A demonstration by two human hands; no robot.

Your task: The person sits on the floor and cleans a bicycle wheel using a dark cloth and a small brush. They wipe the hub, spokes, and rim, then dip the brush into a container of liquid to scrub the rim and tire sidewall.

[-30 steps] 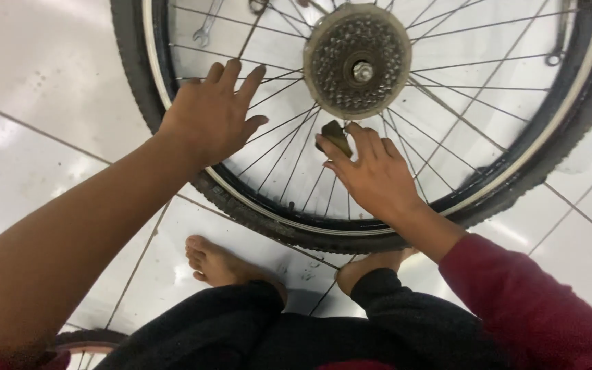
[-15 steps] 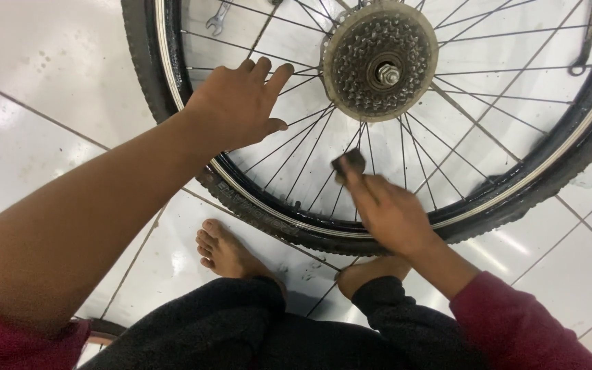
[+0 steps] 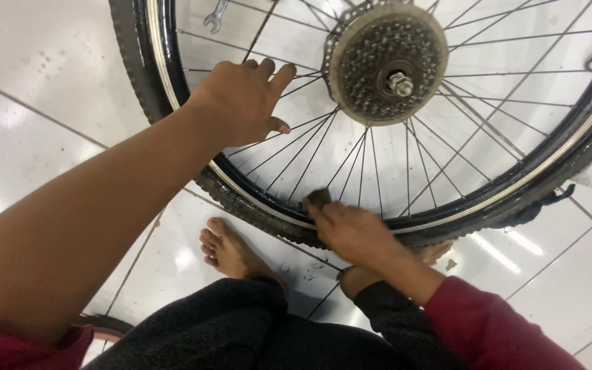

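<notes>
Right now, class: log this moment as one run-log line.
left hand: flat on spokes | right hand: presses small dark pad at rim | bicycle wheel: lying on tiled floor | spanner: beyond wheel

Left hand (image 3: 241, 99) and forearm bare, dark red sleeve pushed up at the lower left corner of the frame. Right hand (image 3: 351, 233) bare, dark red long sleeve (image 3: 495, 329) down to the wrist at lower right. Black trousers (image 3: 241, 329) along the bottom centre, both feet bare.
</notes>
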